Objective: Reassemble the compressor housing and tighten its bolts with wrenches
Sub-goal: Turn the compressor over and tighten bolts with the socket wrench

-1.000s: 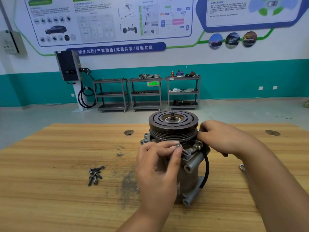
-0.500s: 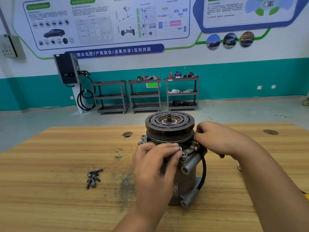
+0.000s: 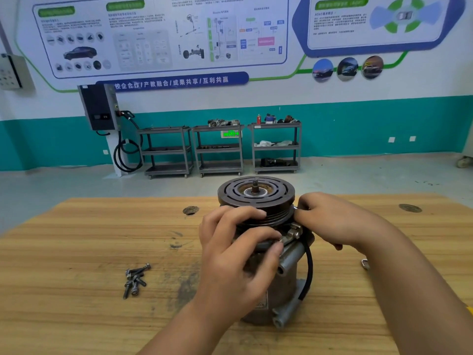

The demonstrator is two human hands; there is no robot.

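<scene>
Compressor housing [image 3: 288, 290] upright, centre of table [image 3: 76, 252]; judged heavy, rigid, oily. Best held below pulley [image 3: 256, 198]: left hand [image 3: 235, 254] curled round it at 7 o'clock, right hand [image 3: 330, 221] gripping at 3 o'clock.

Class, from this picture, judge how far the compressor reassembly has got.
Done: the compressor stands upright and its housing looks closed. In hand: the left hand pinches a bolt just below the pulley while the right hand holds the compressor. Left: the loose bolts on the table are not fitted, and no wrench is in either hand, so tightening remains.
</scene>
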